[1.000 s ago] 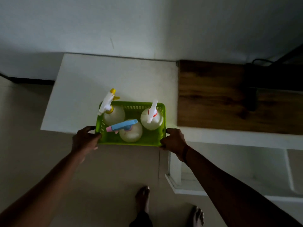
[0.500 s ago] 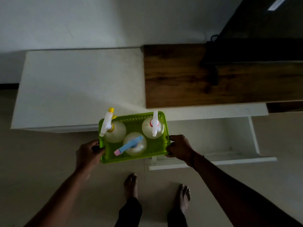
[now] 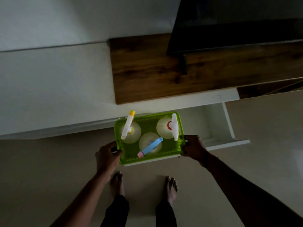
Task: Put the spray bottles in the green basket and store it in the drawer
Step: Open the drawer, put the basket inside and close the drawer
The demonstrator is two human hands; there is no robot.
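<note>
The green basket (image 3: 164, 155) hangs between both hands over the left end of the open white drawer (image 3: 227, 126). Three pale spray bottles stand in it: one with a yellow-tipped nozzle (image 3: 131, 131) at the left, one with a red collar (image 3: 167, 127) at the right, one with a blue trigger (image 3: 150, 145) in front. My left hand (image 3: 107, 155) grips the basket's left rim. My right hand (image 3: 193, 147) grips its right rim.
The white cabinet top (image 3: 54, 89) runs along the wall, with a dark wooden board (image 3: 164, 71) on its right part and a black screen (image 3: 237, 25) above that. The drawer's front panel (image 3: 229, 143) juts toward me. My bare feet (image 3: 144, 185) stand on the beige floor.
The basket has come off the cabinet top and moved down and right to hang over the open drawer. Both hands kept their hold on its rims.
</note>
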